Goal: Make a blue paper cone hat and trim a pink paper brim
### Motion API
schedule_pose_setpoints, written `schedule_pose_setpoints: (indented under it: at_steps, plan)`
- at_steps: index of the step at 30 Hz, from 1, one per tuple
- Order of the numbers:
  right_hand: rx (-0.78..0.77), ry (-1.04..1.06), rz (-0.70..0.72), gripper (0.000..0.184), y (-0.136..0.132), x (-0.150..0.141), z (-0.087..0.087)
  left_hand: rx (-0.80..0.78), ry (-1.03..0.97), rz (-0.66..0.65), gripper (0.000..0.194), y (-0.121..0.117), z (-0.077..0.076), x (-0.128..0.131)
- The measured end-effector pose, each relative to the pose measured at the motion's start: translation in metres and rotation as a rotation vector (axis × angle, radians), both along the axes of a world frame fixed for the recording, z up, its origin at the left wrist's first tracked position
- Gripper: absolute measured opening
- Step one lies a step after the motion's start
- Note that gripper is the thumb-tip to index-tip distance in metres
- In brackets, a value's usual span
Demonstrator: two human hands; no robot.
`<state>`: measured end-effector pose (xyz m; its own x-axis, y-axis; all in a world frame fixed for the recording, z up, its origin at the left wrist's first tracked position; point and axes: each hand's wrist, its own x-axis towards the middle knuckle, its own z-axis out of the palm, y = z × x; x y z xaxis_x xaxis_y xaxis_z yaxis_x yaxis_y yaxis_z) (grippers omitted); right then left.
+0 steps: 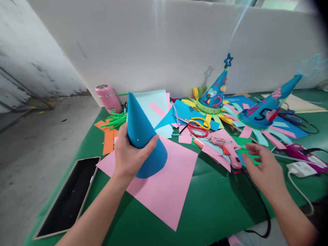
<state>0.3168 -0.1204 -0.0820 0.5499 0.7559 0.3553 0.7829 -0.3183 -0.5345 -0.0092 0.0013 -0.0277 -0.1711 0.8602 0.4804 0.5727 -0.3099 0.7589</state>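
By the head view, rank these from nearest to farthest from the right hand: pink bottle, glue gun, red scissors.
From the right hand:
1. Glue gun, just left.
2. Red scissors, farther left.
3. Pink bottle, far left, at the back.

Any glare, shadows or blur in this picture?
In the head view, pale glare streaks the top of the white board, and a star-shaped shadow falls on it; same view, the pale blue star at right looks smeared, while the blue paper cone in the left hand looks clearer.
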Motion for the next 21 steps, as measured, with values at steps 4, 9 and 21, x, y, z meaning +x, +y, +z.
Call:
schedule_pose_setpoints:
  at_steps: [4, 9, 21]
  plan:
    - [-0.098, -0.062, -0.038, 0.043, -0.001, 0.015, -0.002, -0.02, -0.024, -0.03, 0.046, -0.006, 0.001, -0.003]
    - [-0.253, -0.022, 0.016, 0.043, 0.005, 0.022, -0.012, -0.056, -0.101, -0.168, 0.042, -0.015, -0.003, -0.018]
    - [-0.396, 0.052, -0.018, 0.044, 0.031, 0.023, -0.032, -0.028, -0.118, -0.15, 0.041, -0.007, -0.006, -0.021]
